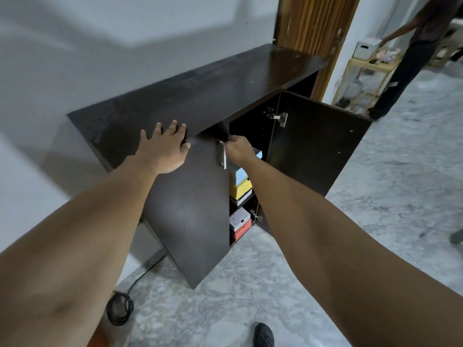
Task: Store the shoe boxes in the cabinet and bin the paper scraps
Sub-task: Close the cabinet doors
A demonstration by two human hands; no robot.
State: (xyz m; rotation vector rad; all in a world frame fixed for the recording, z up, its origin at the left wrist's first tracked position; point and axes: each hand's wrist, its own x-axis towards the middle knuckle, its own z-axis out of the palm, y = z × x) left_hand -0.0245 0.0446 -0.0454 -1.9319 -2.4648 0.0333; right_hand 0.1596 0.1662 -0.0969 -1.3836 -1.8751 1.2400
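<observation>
At the cabinet (200, 96) front edge, your right hand (239, 149) grips the door handle (222, 155), left hand (165, 146) spread flat; shoe boxes (240, 189) seem stored, scraps unseen.

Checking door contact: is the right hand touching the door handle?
Touching. The head view shows the right hand with its fingers curled on the silver door handle.

Grey wall (75, 33), marbled floor (375, 234), wood door (313, 21), pale shelf unit (360, 78) bkgd.

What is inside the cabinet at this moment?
Inside the cabinet, stacked shoe boxes sit on two shelves: blue and yellow above, white and red below. The left door and right hand hide the rest.
</observation>
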